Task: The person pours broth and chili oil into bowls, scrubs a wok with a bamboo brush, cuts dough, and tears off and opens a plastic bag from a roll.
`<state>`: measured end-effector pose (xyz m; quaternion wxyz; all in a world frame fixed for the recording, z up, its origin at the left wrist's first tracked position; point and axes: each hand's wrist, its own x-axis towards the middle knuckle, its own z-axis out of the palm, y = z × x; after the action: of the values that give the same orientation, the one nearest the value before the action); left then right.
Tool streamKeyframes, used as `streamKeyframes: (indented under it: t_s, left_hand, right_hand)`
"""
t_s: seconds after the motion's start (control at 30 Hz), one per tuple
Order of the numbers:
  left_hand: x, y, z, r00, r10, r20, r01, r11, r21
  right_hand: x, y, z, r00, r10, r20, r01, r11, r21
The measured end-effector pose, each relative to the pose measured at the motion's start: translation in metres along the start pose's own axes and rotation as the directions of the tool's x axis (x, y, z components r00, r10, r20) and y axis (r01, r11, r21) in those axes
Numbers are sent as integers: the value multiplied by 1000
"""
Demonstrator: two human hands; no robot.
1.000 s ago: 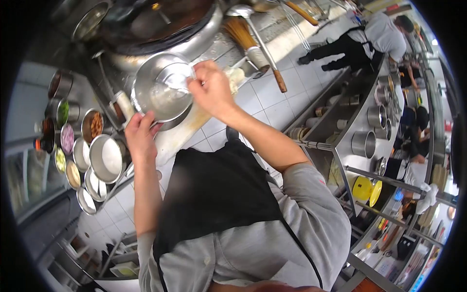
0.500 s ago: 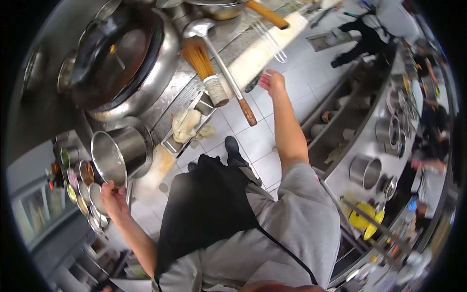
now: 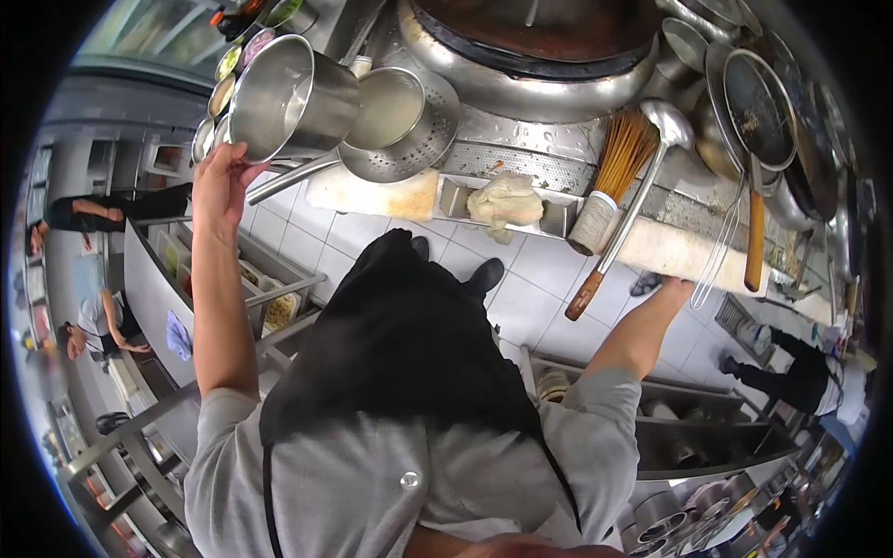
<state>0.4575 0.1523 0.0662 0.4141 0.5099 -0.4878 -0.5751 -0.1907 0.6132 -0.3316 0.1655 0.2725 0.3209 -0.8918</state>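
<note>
My left hand (image 3: pixel 225 181) grips the lower rim of a steel pot (image 3: pixel 326 104), which is tilted with its mouth facing left. Beside it, a pot with pale contents (image 3: pixel 389 110) stands by a perforated strainer (image 3: pixel 437 135). My right hand (image 3: pixel 681 289) is at the counter's front edge on the right, near the wire whisk (image 3: pixel 721 244) and the wooden handle of a pan (image 3: pixel 754 242); its fingers are hidden. A ladle (image 3: pixel 635 214) and a bristle brush (image 3: pixel 625 158) lie left of that hand.
A large wok (image 3: pixel 549 88) sits behind the counter's front strip (image 3: pixel 372 192). A crumpled cloth (image 3: pixel 505 202) rests in a metal tray (image 3: pixel 454 197). Pans and strainers (image 3: pixel 760 107) are stacked at the right. Small ingredient containers stand at upper left. Other people (image 3: pixel 102 316) are at both sides.
The view has swung toward the right side of the stove. My right hand has left the pot and moved out to the right. My left hand keeps hold of the pot's rim.
</note>
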Motion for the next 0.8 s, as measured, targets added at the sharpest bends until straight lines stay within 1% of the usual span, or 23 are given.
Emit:
streamKeyframes:
  t_s: [0.03, 0.13, 0.17, 0.27, 0.33, 0.37, 0.4, 0.47, 0.53, 0.6, 0.67, 0.73, 0.77, 0.8]
  left_hand:
    - [1, 0, -3, 1000, 3, -5, -3, 1000, -14]
    - [14, -9, -21, 998, -6, 67, 9, 999, -35]
    - [12, -10, -21, 999, -14, 42, 15, 1000, -24]
    - [13, -13, -31, 999, -16, 49, 17, 1000, -18]
    - [11, -10, -36, 1000, -14, 20, 14, 1000, 3]
    - [12, -10, -41, 1000, -15, 16, 15, 1000, 10]
    - [13, -10, -46, 1000, -18, 15, 18, 1000, 19]
    - [20, -12, -53, 1000, -2, 19, 1, 1000, 18]
    - [29, -12, -56, 1000, 6, 17, -7, 1000, 22]
    - [37, -10, -55, 1000, 1, -1, -1, 1000, 31]
    - [52, -12, -61, 1000, 14, 26, -16, 997, 73]
    - [72, -16, -70, 998, 35, 61, -42, 993, 111]
    - [76, -16, -69, 997, 64, 39, -67, 992, 103]
    - [82, -14, -68, 996, 82, 47, -87, 989, 123]
  right_hand:
    - [1, -3, 1, 1000, -12, -16, 12, 1000, 3]
    - [4, -11, 0, 996, -60, -61, 61, 998, 11]
    - [5, -14, -1, 994, -79, -73, 80, 997, 11]
    - [12, -25, -14, 981, -141, -135, 145, 989, 23]
    - [14, -34, -29, 953, -204, -225, 217, 976, 34]
    - [10, -37, -38, 914, -256, -313, 275, 961, 19]
    - [-10, -33, -35, 852, -321, -413, 339, 940, -30]
    - [-57, -23, -35, 679, -439, -589, 438, 885, -156]
    - [-129, 4, -34, 575, -622, -532, 516, 780, -354]
    - [-196, 29, -36, 453, -779, -434, 567, 627, -534]
    - [-233, 37, -77, 393, -872, -293, 637, 488, -597]
    - [-285, 28, -96, 465, -877, -122, 585, 407, -701]
    - [-313, 27, -89, 504, -863, -39, 559, 360, -747]
    - [-352, 20, -52, 469, -881, -66, 493, 323, -808]
